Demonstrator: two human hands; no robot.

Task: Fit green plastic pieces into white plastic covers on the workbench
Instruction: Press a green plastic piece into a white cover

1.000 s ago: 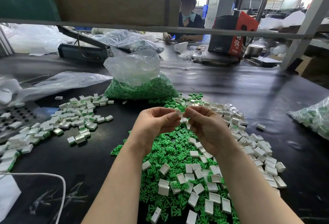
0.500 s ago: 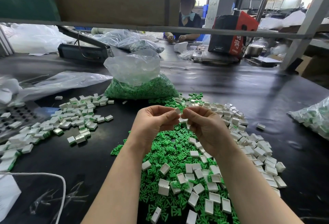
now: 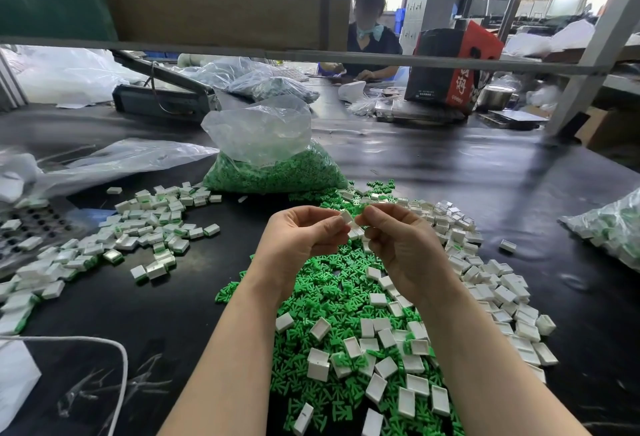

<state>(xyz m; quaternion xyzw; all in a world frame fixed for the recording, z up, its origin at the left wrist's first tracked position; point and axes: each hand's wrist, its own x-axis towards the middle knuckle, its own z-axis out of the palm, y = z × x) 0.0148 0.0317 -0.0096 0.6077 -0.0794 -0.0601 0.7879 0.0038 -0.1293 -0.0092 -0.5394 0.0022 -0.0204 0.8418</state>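
My left hand [image 3: 304, 238] pinches a small white cover [image 3: 346, 217] at its fingertips above the workbench. Close to it on the right, my right hand [image 3: 398, 241] pinches a green piece [image 3: 360, 209] held against the cover. Below both hands lies a heap of loose green pieces [image 3: 322, 283] mixed with empty white covers [image 3: 381, 349]. More white covers [image 3: 485, 276] spread to the right. A pile of covers with green showing in them [image 3: 138, 231] lies at the left.
A clear bag of green pieces [image 3: 273, 172] stands behind the heap. Another bag of parts [image 3: 613, 227] lies at the right edge. Plastic sheeting [image 3: 104, 165] and a perforated tray [image 3: 27, 227] sit at the left. A person works at the far side beside a red box [image 3: 453, 64].
Both hands stay raised together over the heap; the fingertips have shifted slightly as the green piece meets the white cover.
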